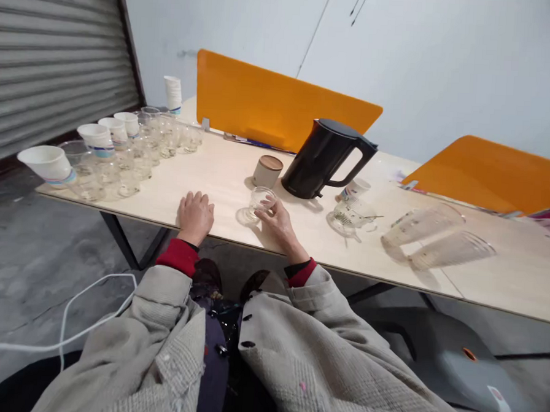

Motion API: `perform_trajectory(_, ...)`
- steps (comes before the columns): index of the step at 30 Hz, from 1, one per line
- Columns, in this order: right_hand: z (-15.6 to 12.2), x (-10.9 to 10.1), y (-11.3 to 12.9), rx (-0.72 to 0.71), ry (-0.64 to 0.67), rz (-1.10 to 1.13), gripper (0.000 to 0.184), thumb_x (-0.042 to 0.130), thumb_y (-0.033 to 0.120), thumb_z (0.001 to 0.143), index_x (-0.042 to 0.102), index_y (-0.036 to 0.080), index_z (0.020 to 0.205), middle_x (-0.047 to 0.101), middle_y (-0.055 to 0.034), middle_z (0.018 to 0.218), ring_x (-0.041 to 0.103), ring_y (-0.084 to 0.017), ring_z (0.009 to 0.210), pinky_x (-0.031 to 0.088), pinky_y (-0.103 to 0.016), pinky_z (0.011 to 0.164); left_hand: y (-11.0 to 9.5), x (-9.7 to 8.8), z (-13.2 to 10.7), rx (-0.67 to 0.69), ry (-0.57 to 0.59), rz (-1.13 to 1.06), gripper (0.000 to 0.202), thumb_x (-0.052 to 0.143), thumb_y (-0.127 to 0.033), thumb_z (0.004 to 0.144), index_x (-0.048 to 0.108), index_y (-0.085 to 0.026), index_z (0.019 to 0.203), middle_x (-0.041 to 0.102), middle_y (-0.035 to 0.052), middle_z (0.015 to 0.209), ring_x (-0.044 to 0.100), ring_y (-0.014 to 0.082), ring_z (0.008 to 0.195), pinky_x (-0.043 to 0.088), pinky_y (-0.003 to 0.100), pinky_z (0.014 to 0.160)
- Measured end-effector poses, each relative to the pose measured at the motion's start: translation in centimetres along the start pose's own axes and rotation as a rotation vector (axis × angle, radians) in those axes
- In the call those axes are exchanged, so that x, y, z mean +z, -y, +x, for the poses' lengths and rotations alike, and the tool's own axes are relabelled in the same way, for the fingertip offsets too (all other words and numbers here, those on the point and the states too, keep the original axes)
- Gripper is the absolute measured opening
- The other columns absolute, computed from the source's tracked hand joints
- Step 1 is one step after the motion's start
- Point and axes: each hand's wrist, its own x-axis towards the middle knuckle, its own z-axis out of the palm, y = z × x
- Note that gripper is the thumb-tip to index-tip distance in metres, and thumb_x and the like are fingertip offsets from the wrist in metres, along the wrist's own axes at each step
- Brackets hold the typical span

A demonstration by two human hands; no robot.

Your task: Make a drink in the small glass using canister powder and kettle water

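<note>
Along the left of the pale table point(225, 176), we are seeing clear cups point(128, 164) crowding together, with white paper cups point(51, 163) standing among them and a paper stack point(172, 93) rising behind. Across the back, an orange screen point(275, 104) is walling off the far side, and a second screen point(489, 174) is standing to the right. Just beyond our small cup point(259, 198), a canister point(265, 173) is standing in the way, with a kettle point(318, 162) looming beside it. Further right, a clear pot point(354, 214) is sitting near a lone paper cup point(359, 184), and two tumblers point(426, 224) are following on.

We are picking out textures: the kettle is showing a black body and a looped handle, the canister is wearing a flat, wood-coloured lid, the tumblers are flaring toward their rims, and the shutter point(57, 41) is running in ridges.

And now the fingers! Our right hand point(277, 220) is pinching the small cup's side, thumb and fingertips closing on it, between both hands near the front edge. Our left hand point(196, 217) is resting palm down on the table; how far its fingers are curling, we cannot tell.
</note>
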Motion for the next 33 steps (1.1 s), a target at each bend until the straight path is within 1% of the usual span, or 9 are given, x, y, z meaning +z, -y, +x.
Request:
perform_trajectory(3, 0.3, 0.4, 1.1, -0.033, -0.021, -0.041, 0.087, 0.090, 0.070, 0.070, 0.067, 0.020, 0.137, 0.077, -0.0194, 0.134, 0.075, -0.037, 0.120, 0.059, -0.057, 0.110, 0.5, 0.1, -0.3, 0.000, -0.007, -0.018, 0.047, 0.042, -0.029, 0.110, 0.070, -0.011, 0.143, 0.067, 0.0204, 0.157, 0.050, 0.0416, 0.159, 0.039, 0.056, 0.132)
perform_trajectory(5, 1.0, 0.8, 2.3, -0.090, -0.025, -0.092, 0.074, 0.088, 0.067, 0.073, 0.069, 0.021, 0.127, 0.079, -0.0175, 0.130, 0.074, -0.036, 0.119, 0.057, -0.057, 0.110, 0.2, 0.3, -0.5, 0.011, -0.009, -0.033, 0.048, 0.043, -0.030, 0.110, 0.070, -0.012, 0.145, 0.067, 0.0185, 0.159, 0.049, 0.0422, 0.161, 0.037, 0.058, 0.134)
perform_trajectory(8, 3.4, 2.3, 4.1, -0.135, 0.018, -0.123, 0.065, 0.087, 0.064, 0.076, 0.069, 0.022, 0.121, 0.077, -0.0159, 0.131, 0.073, -0.035, 0.120, 0.057, -0.054, 0.107, -0.2, 0.6, -0.9, 0.020, -0.027, -0.067, 0.047, 0.044, -0.031, 0.111, 0.072, -0.015, 0.144, 0.067, 0.0157, 0.161, 0.049, 0.0412, 0.161, 0.035, 0.058, 0.135)
perform_trajectory(11, 7.2, 5.3, 5.1, -0.107, 0.073, -0.021, 0.073, 0.090, 0.061, 0.071, 0.064, 0.023, 0.127, 0.074, -0.0135, 0.133, 0.072, -0.031, 0.119, 0.058, -0.047, 0.101, -0.3, 0.6, -1.0, 0.016, -0.046, -0.102, 0.044, 0.048, -0.030, 0.109, 0.075, -0.018, 0.142, 0.068, 0.0148, 0.161, 0.051, 0.0399, 0.159, 0.037, 0.057, 0.134)
perform_trajectory(13, 9.9, 8.0, 5.2, -0.075, 0.081, 0.053, 0.075, 0.092, 0.055, 0.065, 0.062, 0.023, 0.126, 0.074, -0.0096, 0.124, 0.071, -0.028, 0.113, 0.057, -0.043, 0.099, -0.2, 0.5, -1.1, 0.023, -0.051, -0.117, 0.043, 0.050, -0.029, 0.109, 0.075, -0.017, 0.142, 0.068, 0.0150, 0.160, 0.052, 0.0401, 0.158, 0.039, 0.058, 0.132)
perform_trajectory(17, 14.7, 13.2, 5.3, -0.044, 0.100, 0.057, 0.059, 0.090, 0.044, 0.067, 0.061, 0.023, 0.114, 0.063, 0.0033, 0.092, 0.061, -0.018, 0.090, 0.051, -0.034, 0.086, -0.2, 0.4, -1.1, 0.033, -0.026, -0.124, 0.044, 0.052, -0.029, 0.108, 0.074, -0.013, 0.143, 0.069, 0.0160, 0.159, 0.052, 0.0417, 0.158, 0.039, 0.059, 0.133)
perform_trajectory(20, 17.3, 16.1, 5.5, -0.060, 0.116, -0.015, 0.042, 0.087, 0.039, 0.072, 0.058, 0.024, 0.098, 0.051, 0.0074, 0.082, 0.049, -0.014, 0.080, 0.043, -0.030, 0.078, -0.2, 0.3, -1.2, 0.019, 0.000, -0.139, 0.044, 0.053, -0.030, 0.109, 0.074, -0.013, 0.144, 0.067, 0.0155, 0.162, 0.051, 0.0414, 0.159, 0.039, 0.059, 0.134)
perform_trajectory(25, 20.1, 19.6, 5.5, -0.015, 0.167, -0.091, 0.038, 0.085, 0.037, 0.076, 0.050, 0.026, 0.086, 0.046, 0.0084, 0.078, 0.045, -0.014, 0.077, 0.038, -0.030, 0.073, -0.2, 0.1, -1.3, 0.016, 0.016, -0.161, 0.044, 0.055, -0.031, 0.109, 0.074, -0.013, 0.144, 0.066, 0.0162, 0.163, 0.051, 0.0414, 0.161, 0.039, 0.059, 0.134)
perform_trajectory(33, 22.5, 23.2, 4.3, -0.018, 0.139, -0.117, 0.036, 0.084, 0.041, 0.084, 0.054, 0.026, 0.097, 0.056, 0.0052, 0.089, 0.053, -0.016, 0.086, 0.048, -0.030, 0.085, -0.1, 0.3, -1.4, 0.026, 0.002, -0.174, 0.042, 0.048, -0.030, 0.110, 0.080, -0.017, 0.135, 0.068, 0.0162, 0.161, 0.053, 0.0405, 0.159, 0.043, 0.059, 0.132)
